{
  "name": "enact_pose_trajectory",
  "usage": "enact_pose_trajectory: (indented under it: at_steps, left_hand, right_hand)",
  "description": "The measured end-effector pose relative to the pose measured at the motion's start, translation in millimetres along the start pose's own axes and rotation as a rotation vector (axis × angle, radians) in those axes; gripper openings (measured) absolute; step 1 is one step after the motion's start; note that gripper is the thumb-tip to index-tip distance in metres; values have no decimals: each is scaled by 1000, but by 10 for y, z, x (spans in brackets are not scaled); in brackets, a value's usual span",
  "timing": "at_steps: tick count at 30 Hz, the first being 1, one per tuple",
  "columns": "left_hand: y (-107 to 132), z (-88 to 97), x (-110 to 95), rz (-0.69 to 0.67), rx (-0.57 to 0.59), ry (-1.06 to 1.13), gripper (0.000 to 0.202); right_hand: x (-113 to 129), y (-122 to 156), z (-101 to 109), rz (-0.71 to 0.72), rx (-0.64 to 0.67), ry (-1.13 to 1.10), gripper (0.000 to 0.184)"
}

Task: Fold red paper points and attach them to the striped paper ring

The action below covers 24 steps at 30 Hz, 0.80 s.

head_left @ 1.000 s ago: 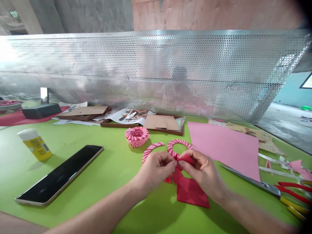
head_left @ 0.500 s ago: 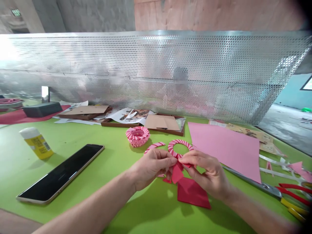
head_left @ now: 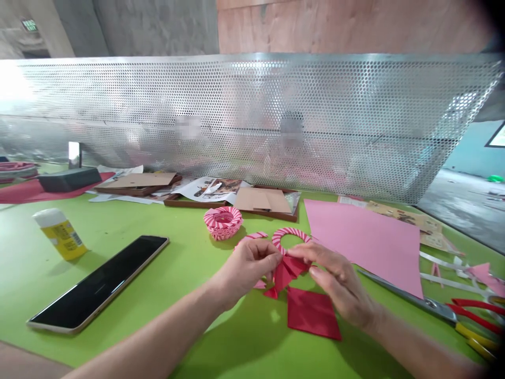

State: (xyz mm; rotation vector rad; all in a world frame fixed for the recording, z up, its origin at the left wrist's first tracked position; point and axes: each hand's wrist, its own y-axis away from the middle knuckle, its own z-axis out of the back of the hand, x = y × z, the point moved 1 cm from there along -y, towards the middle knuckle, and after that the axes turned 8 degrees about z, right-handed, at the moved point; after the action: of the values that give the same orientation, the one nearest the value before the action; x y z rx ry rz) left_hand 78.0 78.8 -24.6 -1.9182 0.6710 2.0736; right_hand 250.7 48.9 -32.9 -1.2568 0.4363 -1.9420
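A folded piece of red paper [head_left: 290, 271] spreads in fan-like pleats between my hands. My left hand [head_left: 252, 266] pinches its upper left edge between thumb and fingers. Stretched fingers of my right hand [head_left: 343, 284] rest along the top right of the pleats, with the thumb held apart from them. Just behind stands a pink-and-red striped ring [head_left: 292, 231], its lower part covered by the fingers and paper. A curved striped strip [head_left: 256, 235] lies partly behind my left hand. Flat on the table below is a red paper square [head_left: 313, 313].
A striped paper basket [head_left: 223, 223] stands behind my left hand. To the left are a phone [head_left: 102, 281] and a glue stick [head_left: 59, 234]. Pink paper [head_left: 366, 242] and large scissors [head_left: 430, 305] lie right. Cardboard [head_left: 262, 199] and a perforated metal panel [head_left: 252, 116] are behind.
The red paper has fanned out into wider pleats. My right hand has loosened its pinch, its fingers now straighter and the thumb apart. My left hand stays nearly in place.
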Motion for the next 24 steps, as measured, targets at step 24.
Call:
enact_pose_trajectory:
  at_steps: [24]
  left_hand:
    - [53, -130, -20, 20, 51, -95, 17]
  right_hand:
    - [29, -120, 41, -300, 189, -83, 28]
